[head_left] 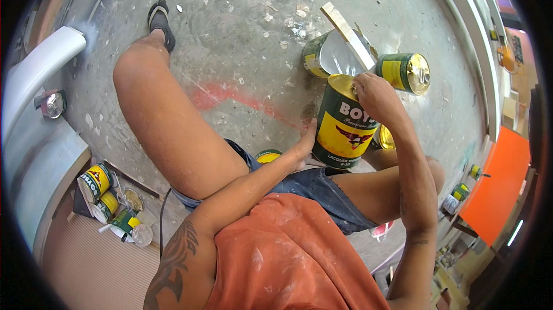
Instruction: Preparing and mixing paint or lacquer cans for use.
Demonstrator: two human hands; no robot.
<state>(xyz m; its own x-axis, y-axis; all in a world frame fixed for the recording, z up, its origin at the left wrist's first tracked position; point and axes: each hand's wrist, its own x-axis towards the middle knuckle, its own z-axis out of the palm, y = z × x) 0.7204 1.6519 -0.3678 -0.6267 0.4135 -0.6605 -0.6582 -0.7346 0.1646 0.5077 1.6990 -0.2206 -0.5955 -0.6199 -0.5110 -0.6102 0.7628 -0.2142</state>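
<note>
A large green and yellow metal can (345, 137) stands slightly tilted between my legs, its gold top facing up. My left hand (303, 144) holds it, the palm and fingers against its left side. At the top rim, my right hand (371, 92) is closed with the fingers curled down; whatever they pinch on the lid is hidden. Just beyond the can is an open tin (337, 55) with a pale silvery inside. A wooden stick (348, 35) lies across that tin's mouth. To its right rests another green and yellow can (403, 73) with a gold lid.
A smaller gold-topped tin (386, 137) sits behind the large can, partly hidden. Another tin (268, 156) shows beside my left forearm. Several used cans (97, 183) crowd the lower left. A white curved panel (43, 71) juts in at left. An orange board (492, 186) stands right.
</note>
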